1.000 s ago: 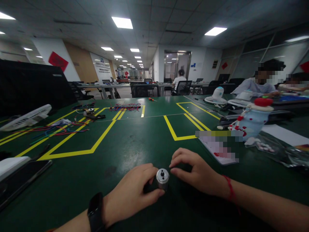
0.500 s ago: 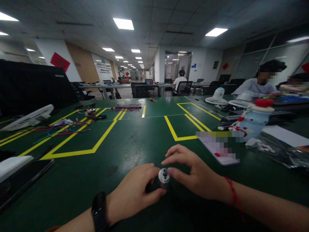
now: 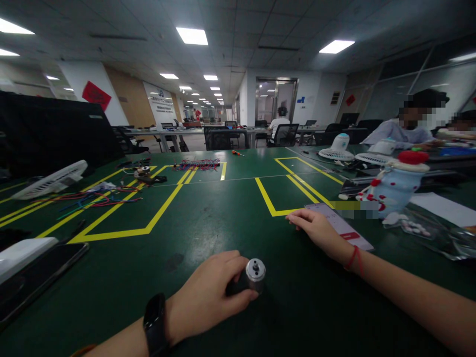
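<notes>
A silvery cylindrical motor (image 3: 256,280) is upright at the near centre, its round end facing up with a central shaft (image 3: 255,266) and dark holes.

The person (image 3: 412,287) wears a black wristband (image 3: 154,325) with an oblong face, lower left, and a thin red cord bracelet (image 3: 349,257), lower right.

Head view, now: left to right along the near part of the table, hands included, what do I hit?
Dark flat device → black wristband → left hand → metal cylinder → right hand → red bracelet → light-blue container
</notes>
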Action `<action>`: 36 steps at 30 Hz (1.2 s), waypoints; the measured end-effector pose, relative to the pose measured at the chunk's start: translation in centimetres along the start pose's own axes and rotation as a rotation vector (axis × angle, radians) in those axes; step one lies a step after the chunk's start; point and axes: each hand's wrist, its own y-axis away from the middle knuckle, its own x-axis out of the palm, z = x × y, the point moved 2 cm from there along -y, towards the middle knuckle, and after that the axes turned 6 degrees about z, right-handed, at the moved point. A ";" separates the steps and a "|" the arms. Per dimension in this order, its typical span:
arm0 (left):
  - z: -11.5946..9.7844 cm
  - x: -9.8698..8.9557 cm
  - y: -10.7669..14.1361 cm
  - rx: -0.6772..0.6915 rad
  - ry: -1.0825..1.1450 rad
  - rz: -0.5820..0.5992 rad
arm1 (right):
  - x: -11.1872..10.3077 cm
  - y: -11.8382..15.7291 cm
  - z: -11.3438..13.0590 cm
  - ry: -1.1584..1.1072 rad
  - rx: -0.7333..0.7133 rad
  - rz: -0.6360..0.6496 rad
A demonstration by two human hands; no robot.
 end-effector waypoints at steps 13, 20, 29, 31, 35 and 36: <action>0.1 0.3 -0.1 0.011 -0.020 -0.014 | 4.9 5.3 7.8 0.032 -0.419 0.260; 0.0 0.3 -0.1 0.015 -0.023 -0.014 | 4.7 5.3 8.5 -0.076 -0.381 0.209; 0.0 0.2 -0.1 0.001 -0.015 0.002 | 3.7 5.2 5.6 0.236 -0.397 0.506; 0.0 0.1 -0.1 -0.001 -0.010 0.007 | 3.9 5.2 5.4 0.274 -0.411 0.527; -0.1 0.0 -0.1 -0.006 -0.002 0.010 | 3.6 4.9 5.4 0.150 -0.392 0.500; -0.1 0.0 0.0 -0.007 0.000 0.009 | 3.3 4.6 5.3 0.101 -0.368 0.460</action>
